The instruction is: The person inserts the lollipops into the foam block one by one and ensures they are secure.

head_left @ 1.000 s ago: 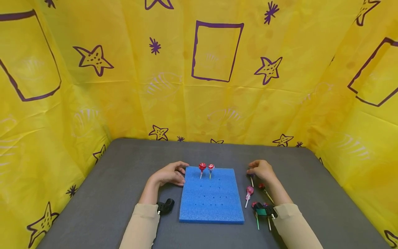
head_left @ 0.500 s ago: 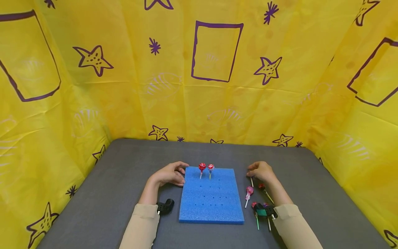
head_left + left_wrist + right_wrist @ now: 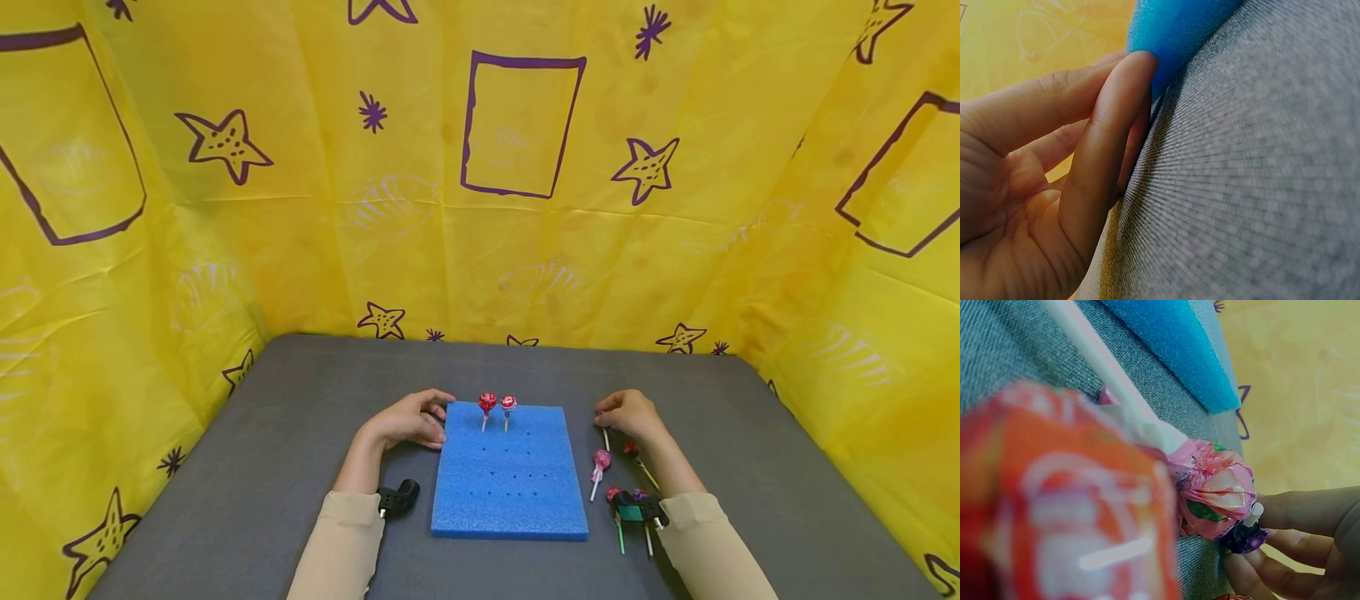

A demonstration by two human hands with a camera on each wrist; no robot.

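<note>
My left hand (image 3: 408, 418) rests at the left edge of a blue foam board (image 3: 510, 512), its fingertips touching the foam near the back corner. In the left wrist view the thumb (image 3: 1107, 119) lies against the foam's side (image 3: 1166, 37). Two red-headed lollipops, one darker (image 3: 487, 402) and one with white (image 3: 508, 402), stand upright in the board's back row. Right of the board, my right hand (image 3: 632, 413) pinches a dark purple lollipop (image 3: 1247, 540); its head is mostly hidden by the fingers and its stick (image 3: 607, 440) points toward me.
A pink lollipop (image 3: 602, 460) lies just in front of the right hand. A red lollipop (image 3: 631, 448) and several others, one with a green stick (image 3: 621, 537), lie under the right wrist. Small holes dot the board. Yellow patterned cloth (image 3: 517, 250) walls the grey table (image 3: 360, 358).
The right hand's fingers have closed lower over the purple lollipop's head, hiding more of it. The left hand and the board have stayed in place.
</note>
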